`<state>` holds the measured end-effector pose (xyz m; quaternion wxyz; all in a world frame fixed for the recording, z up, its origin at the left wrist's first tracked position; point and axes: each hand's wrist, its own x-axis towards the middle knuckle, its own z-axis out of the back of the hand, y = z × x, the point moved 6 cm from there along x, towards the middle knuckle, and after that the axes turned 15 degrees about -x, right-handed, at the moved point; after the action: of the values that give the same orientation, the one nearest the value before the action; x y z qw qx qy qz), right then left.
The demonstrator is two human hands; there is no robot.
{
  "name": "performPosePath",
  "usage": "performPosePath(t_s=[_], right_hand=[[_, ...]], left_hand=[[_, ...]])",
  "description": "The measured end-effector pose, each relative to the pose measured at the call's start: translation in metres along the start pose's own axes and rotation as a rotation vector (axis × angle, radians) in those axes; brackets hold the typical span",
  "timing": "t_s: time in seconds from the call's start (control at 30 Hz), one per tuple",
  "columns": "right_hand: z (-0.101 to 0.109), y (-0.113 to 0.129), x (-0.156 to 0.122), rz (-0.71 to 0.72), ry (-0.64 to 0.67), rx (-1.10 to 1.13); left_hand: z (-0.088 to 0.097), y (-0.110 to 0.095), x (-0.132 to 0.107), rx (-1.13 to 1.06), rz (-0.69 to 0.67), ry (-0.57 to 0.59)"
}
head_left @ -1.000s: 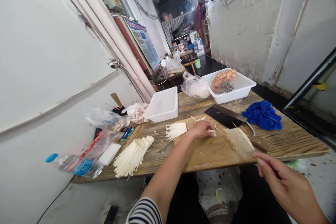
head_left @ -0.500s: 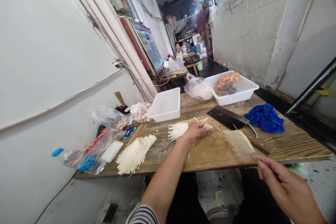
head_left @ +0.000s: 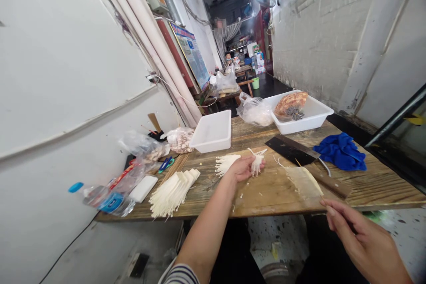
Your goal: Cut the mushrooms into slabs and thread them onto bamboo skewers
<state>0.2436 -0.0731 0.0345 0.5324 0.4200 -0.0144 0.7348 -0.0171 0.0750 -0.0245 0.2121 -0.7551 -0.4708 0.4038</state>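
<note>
My left hand [head_left: 243, 168] is closed around a small bunch of enoki mushrooms [head_left: 257, 164] over the wooden cutting board [head_left: 262, 197]. Some loose mushroom strands lie behind its fingers. Low on the right, my right hand [head_left: 357, 228] pinches the near end of a thin skewer [head_left: 321, 200]. Along the skewer spreads a flat, pale row of enoki [head_left: 302, 184], with the skewer's tip showing at the far end. Another enoki bunch [head_left: 226, 164] lies just left of my left hand. Flat enoki fans [head_left: 175, 191] overlap in a pile farther left.
A cleaver [head_left: 291, 148] lies behind the board, beside a blue cloth [head_left: 341, 151]. Two white tubs, one bare [head_left: 213, 131] and one holding bagged food [head_left: 317, 117], stand at the back. A water bottle [head_left: 106, 202], scissors [head_left: 165, 165] and plastic bags crowd the left.
My left hand has turned and shifted slightly left, so the enoki bunch in its fingers now shows plainly. My right hand stays nearly still with the skewer.
</note>
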Motion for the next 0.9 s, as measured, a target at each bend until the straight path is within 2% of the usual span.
performPosePath(t_s=[0.27, 0.9], right_hand=[[0.0004, -0.0005, -0.0007, -0.005, 0.006, 0.004], [-0.0017, 0.0007, -0.0003, 0.004, 0.021, -0.011]], left_hand=[[0.0029, 0.0057, 0.0011, -0.058, 0.066, 0.020], [0.0010, 0.0027, -0.0027, -0.055, 0.014, 0.044]])
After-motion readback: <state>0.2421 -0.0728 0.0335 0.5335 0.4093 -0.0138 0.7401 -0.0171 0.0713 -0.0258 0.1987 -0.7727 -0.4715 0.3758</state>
